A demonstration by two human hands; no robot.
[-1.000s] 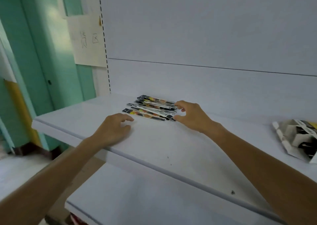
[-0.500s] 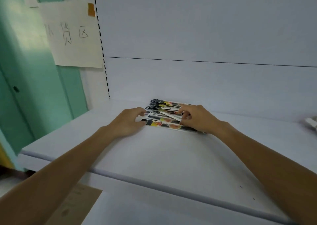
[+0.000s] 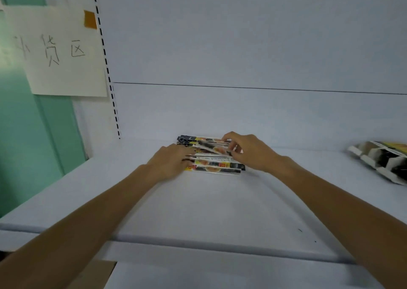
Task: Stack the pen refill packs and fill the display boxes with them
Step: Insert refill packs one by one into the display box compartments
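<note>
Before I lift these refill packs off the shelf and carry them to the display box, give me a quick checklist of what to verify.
1. Long, flat printed pen refill packs gathered in one pile: ok, but fanned out, edges not squared.
2. Left hand on the pile's left end: ok, resting on it, no closed grip.
3. Right hand holding a pack: ok, its fingers pinch one upper pack; the rest lie loose.
4. Folded white cardboard display box within reach: ok, at the right of the pale grey shelf, lying tilted.
5. Room in the box: cannot tell; dark contents show, partly cut off.
6. Path across the shelf: ok, nothing between pile and box.
</note>
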